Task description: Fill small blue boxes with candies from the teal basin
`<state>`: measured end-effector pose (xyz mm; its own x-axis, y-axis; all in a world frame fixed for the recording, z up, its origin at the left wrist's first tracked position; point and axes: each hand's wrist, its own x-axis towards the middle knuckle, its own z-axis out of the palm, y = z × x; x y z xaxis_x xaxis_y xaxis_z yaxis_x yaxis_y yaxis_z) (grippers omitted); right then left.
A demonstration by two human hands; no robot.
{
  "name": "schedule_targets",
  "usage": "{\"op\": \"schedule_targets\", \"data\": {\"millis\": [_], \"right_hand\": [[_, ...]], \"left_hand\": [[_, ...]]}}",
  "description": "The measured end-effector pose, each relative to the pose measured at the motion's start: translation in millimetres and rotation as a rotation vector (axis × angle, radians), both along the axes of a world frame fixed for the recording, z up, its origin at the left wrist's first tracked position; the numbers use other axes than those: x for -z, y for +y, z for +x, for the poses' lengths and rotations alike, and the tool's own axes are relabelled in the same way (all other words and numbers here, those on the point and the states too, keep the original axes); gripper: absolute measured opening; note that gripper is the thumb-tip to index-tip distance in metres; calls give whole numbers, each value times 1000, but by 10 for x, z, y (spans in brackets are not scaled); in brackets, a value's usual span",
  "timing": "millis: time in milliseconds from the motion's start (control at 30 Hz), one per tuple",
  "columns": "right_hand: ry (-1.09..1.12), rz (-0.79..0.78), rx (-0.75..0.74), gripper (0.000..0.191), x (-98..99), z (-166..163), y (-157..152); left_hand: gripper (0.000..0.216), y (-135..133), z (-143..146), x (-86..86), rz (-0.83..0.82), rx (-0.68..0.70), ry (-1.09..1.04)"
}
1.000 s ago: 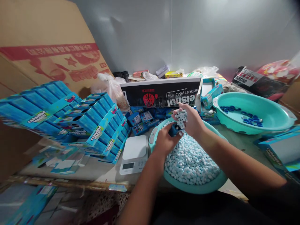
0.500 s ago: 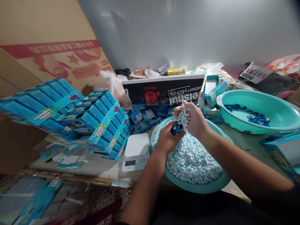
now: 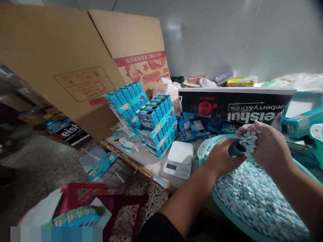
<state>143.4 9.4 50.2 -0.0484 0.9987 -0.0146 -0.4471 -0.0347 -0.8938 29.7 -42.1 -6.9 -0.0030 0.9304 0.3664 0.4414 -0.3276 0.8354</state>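
Observation:
My left hand (image 3: 219,158) is wrapped round a small blue box (image 3: 236,149), tilted with its opening toward my other hand. Cupped beside that opening, my right hand (image 3: 274,146) holds a heap of small white and pale-blue candies (image 3: 249,139). The heap meets the mouth of the box; whether any are dropping in, I cannot tell. Beneath both hands is a turquoise basin (image 3: 225,215) full of the same candies. A white digital scale (image 3: 180,153) lies just left of the basin, its display unreadable.
Stacked trays of blue boxes (image 3: 157,126) stand left of the scale. Loose blue boxes (image 3: 196,127) lie before a black printed carton (image 3: 237,104). A large cardboard box (image 3: 83,67) rises at the left. Below the table edge is a red stool (image 3: 83,190).
The view has swung left, so the table's things sit farther right and the stool and floor have come in. Both hands keep their hold over the basin.

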Motion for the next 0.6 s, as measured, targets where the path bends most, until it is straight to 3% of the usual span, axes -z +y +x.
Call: {"op": "schedule_targets", "data": {"millis": [233,600], "right_hand": [[-49,173,49,15,41,-43,-50],[-252,434,-148,42,87,72,-104]], "left_hand": [[47,-3,-5,15,48,42,-89],[41,94,-6,89,-57,19,-74]]}}
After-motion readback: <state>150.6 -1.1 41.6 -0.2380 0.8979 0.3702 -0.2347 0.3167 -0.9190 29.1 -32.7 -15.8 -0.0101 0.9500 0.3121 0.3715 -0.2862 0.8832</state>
